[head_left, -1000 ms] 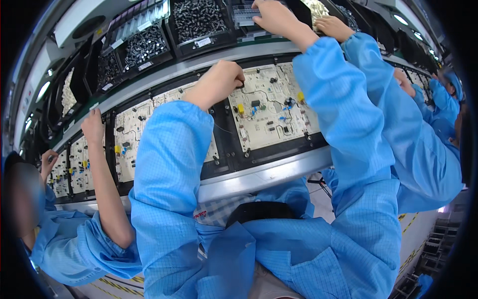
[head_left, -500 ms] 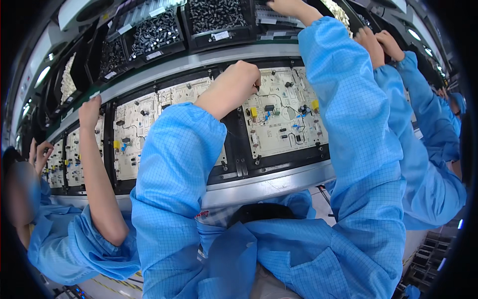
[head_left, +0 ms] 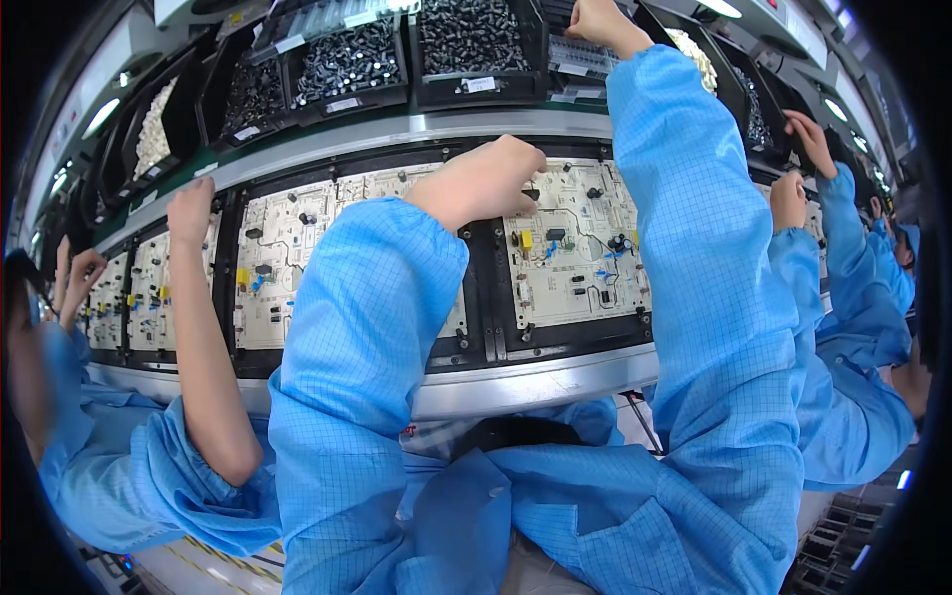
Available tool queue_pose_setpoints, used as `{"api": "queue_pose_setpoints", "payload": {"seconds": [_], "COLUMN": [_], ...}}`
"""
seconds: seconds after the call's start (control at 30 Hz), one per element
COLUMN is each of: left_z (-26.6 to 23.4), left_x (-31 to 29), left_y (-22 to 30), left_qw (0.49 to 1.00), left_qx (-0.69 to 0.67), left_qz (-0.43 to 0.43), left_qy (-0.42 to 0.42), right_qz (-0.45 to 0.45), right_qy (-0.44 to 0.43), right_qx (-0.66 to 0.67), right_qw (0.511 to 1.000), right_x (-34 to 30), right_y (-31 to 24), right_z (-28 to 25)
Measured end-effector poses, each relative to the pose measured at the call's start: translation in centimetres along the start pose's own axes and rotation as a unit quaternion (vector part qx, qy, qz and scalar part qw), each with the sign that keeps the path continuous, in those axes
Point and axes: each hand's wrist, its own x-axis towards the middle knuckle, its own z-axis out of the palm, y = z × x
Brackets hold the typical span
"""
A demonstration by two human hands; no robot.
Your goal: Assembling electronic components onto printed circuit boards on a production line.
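My left hand is over the upper left corner of a cream circuit board. Its thumb and fingers curl around a small black component at the board's surface. Yellow, blue and black parts stand on that board. Up at the bins, my right hand has its fingers curled in beside a tray of clear strips. What those fingers hold, if anything, is hidden. My left sleeve covers part of a second circuit board.
Bins of black components and a bin of white parts line the back. A metal rail runs along the front. Co-workers' hands are at the left and right.
The view has shifted, moving the boards and bins right and down. My left hand has shifted slightly up the board, its fingers spreading a little. The right-hand co-worker's hands have moved apart.
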Motion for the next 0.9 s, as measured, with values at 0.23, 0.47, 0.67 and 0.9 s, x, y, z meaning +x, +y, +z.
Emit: {"api": "queue_pose_setpoints", "payload": {"seconds": [0.23,0.47,0.67,0.9], "left_z": [-3.0,-7.7,-10.7,-13.4], "left_x": [-0.4,-3.0,-5.1,-8.0], "left_y": [-0.3,-1.9,-4.3,-14.9], "left_qw": [0.999,0.991,0.982,0.885], "left_qx": [0.002,0.045,0.042,0.097], "left_qz": [0.021,-0.012,-0.100,-0.252], "left_qy": [0.029,0.128,0.157,0.378], "right_qz": [-0.031,0.082,-0.107,0.053], "right_qy": [-0.003,-0.056,-0.036,-0.127], "right_qx": [-0.006,0.085,0.207,0.145], "right_qw": [0.999,0.991,0.972,0.980], "right_x": [-0.1,0.2,0.0,0.2], "right_y": [2.2,0.8,3.8,1.5], "right_z": [0.5,-0.8,-2.1,-3.7]}}
